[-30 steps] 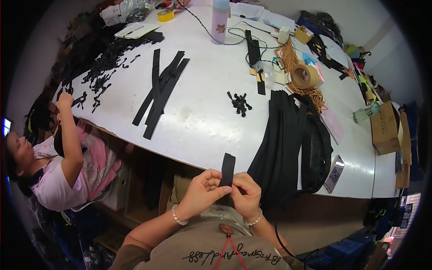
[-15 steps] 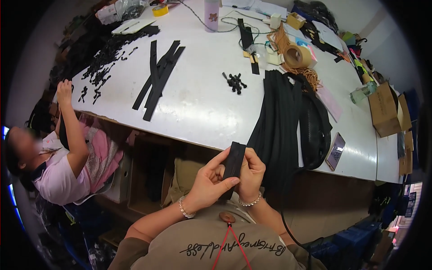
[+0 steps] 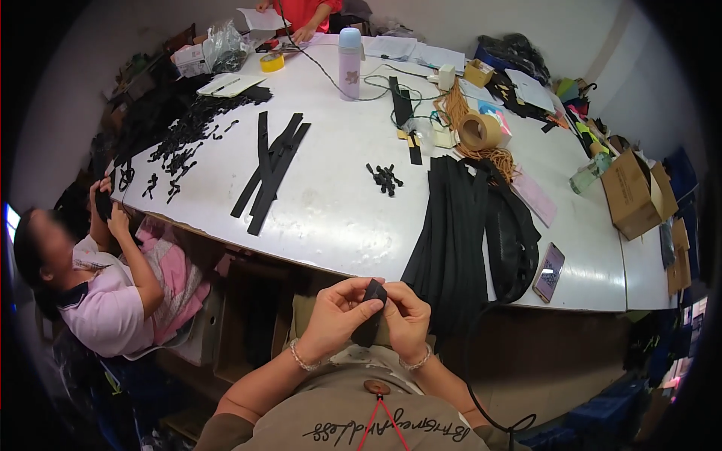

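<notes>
A black fabric strip (image 3: 366, 331) is between my hands, close to my body and just off the table's front edge. My left hand (image 3: 335, 317) is closed on it, the thumb pressed across its front. The fingertips of my right hand (image 3: 408, 319) pinch its upper end, which looks bent over; the exact grip is partly hidden. On the table just beyond, to the right, lies a thick bundle of long black strips (image 3: 444, 248). A small pile of black cord pieces (image 3: 384, 180) and several crossed black strips (image 3: 274, 169) lie farther off.
At the left, a seated co-worker (image 3: 113, 293) handles something black beside scattered black pieces (image 3: 177, 154). Another person's red sleeve (image 3: 320, 9) shows across the table. A bottle (image 3: 350, 68), tape roll (image 3: 480, 132), black bag (image 3: 515, 233), phone (image 3: 550, 269) and cardboard box (image 3: 632, 192) stand or lie around.
My view has tilted up, bringing a person in red into sight at the far edge. My right fingertips have come to the strip's top end, and the strip looks more bent.
</notes>
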Demonstrator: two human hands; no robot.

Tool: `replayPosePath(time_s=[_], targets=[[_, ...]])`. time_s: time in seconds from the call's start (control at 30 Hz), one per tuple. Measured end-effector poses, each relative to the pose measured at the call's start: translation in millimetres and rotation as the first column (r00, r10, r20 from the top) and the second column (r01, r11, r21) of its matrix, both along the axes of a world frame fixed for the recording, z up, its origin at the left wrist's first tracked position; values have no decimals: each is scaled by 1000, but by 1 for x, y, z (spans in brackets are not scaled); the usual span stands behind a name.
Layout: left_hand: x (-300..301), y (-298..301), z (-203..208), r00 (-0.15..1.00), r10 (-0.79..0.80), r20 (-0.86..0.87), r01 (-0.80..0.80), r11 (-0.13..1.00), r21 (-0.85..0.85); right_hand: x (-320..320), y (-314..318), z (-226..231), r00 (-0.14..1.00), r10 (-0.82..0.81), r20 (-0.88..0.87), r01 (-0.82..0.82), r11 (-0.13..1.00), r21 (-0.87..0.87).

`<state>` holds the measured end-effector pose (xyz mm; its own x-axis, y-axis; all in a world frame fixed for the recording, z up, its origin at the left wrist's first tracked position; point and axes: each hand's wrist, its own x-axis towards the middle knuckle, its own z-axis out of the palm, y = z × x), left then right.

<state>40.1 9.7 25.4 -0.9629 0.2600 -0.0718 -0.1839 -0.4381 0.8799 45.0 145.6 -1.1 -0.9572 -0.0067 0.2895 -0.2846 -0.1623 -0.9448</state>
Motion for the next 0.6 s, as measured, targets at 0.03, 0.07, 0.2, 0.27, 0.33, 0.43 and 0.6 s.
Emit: replayPosePath(time_s=[0.03, 0.07, 0.2, 0.27, 0.33, 0.43, 0.6], targets=[[0, 1, -1, 1000, 19, -10, -19, 1000, -25, 1, -1, -1, 1000, -3, 0, 3, 1000, -1], [0, 2, -1, 999, 38, -22, -39, 998, -49, 1, -2, -4, 1000, -12, 24, 13, 999, -50], [0, 7, -7, 994, 87, -71, -92, 994, -66, 1, -10, -15, 985, 34, 169, 21, 950, -311], [-3, 8, -13, 995, 82, -50, -85, 995, -58, -1, -13, -16, 979, 59, 196, 21, 923, -384], [-6, 8, -12, 996, 81, -30, -83, 995, -63, -3, -15, -18, 971, 85, 225, 27, 892, -452], [-11, 7, -17, 997, 72, -19, -73, 995, -71, -5, -17, -22, 936, 136, 326, 70, 832, -550], [-12, 6, -23, 999, 40, 12, -40, 999, -13, -3, -18, -26, 914, 148, 377, 107, 809, -578]])
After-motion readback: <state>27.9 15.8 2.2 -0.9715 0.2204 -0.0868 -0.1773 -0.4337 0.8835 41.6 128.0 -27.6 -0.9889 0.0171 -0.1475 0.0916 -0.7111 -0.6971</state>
